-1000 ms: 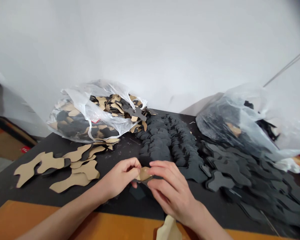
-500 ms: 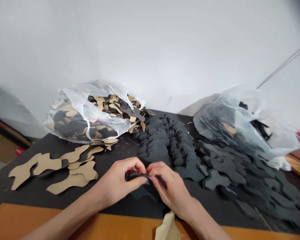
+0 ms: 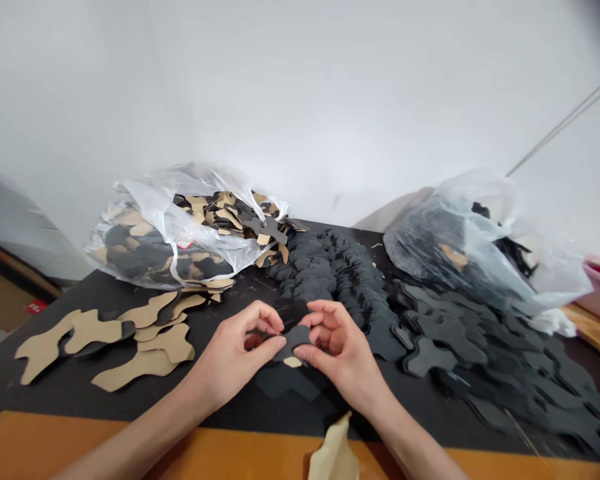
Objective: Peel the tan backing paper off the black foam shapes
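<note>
left hand and right hand, both grips holding a dark piece, black counter below, red mark on bag too small to read

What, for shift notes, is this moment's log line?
left hand: holding dark piece; right hand: holding same piece; tan pieces: at left

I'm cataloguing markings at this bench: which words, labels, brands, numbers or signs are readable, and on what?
None can be read.
Red label with white marks, on the brown cardboard at far left: too small and blurred.
Small red patch at the left plastic bag: no lettering can be made out.
</note>
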`<state>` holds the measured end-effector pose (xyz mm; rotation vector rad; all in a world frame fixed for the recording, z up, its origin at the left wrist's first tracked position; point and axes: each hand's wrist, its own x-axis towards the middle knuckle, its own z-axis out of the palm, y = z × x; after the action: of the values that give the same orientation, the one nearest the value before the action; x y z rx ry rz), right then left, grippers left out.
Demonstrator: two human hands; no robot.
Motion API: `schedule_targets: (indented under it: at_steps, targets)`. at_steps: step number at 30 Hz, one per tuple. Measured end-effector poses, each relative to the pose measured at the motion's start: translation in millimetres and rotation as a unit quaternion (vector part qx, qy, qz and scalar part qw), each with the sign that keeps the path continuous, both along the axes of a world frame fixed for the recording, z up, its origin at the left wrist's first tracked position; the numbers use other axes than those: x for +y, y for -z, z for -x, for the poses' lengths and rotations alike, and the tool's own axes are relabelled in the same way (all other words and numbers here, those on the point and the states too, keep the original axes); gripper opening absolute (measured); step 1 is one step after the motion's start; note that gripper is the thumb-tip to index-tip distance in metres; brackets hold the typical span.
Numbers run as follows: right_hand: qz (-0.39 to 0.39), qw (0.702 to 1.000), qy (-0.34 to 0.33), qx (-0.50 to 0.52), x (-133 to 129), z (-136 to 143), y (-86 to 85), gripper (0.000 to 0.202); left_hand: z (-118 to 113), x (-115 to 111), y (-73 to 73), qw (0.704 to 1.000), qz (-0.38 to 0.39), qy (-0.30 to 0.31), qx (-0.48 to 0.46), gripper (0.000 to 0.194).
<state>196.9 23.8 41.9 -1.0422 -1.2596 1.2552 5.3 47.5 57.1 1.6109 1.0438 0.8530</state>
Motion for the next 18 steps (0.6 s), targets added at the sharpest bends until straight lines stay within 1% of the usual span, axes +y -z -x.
schedule_targets:
  at_steps: [2, 5, 8, 10, 12, 14, 16, 18]
  targets:
    - [0.037, 0.999, -0.012, 0.02, 1.3, -2.0, -2.6, 0.055, 1.9, -3.1, 1.5, 0.999, -0.046, 0.017, 0.024, 0.005]
    - [0.085, 0.995, -0.034, 0.026, 2.9, -5.5, -2.8, 0.053, 5.1, -10.6, 7.6, 0.985, -0.137, 0.048, 0.098, 0.011]
    - [0.124, 0.991, -0.057, -0.005, 2.6, -8.7, 2.8, 0.049, 6.3, -18.2, 16.7, 0.968, -0.184, 0.06, 0.158, 0.017]
    - [0.139, 0.987, -0.068, -0.05, 0.8, -10.2, 8.2, 0.042, 5.4, -21.7, 21.8, 0.96, -0.203, 0.069, 0.181, 0.021]
    - [0.134, 0.983, -0.066, -0.105, -2.0, -10.7, 12.6, 0.034, 3.8, -24.1, 24.9, 0.952, -0.221, 0.081, 0.197, 0.024]
    - [0.11, 0.979, -0.053, -0.163, -5.2, -10.2, 14.0, 0.028, 2.2, -25.9, 26.7, 0.945, -0.238, 0.087, 0.208, 0.025]
    - [0.071, 0.97, -0.037, -0.228, -8.5, -9.1, 11.8, 0.023, 1.4, -27.4, 28.4, 0.937, -0.26, 0.089, 0.215, 0.026]
    - [0.024, 0.955, -0.027, -0.296, -12.1, -8.0, 7.5, 0.022, 1.6, -28.3, 30.5, 0.93, -0.282, 0.092, 0.218, 0.027]
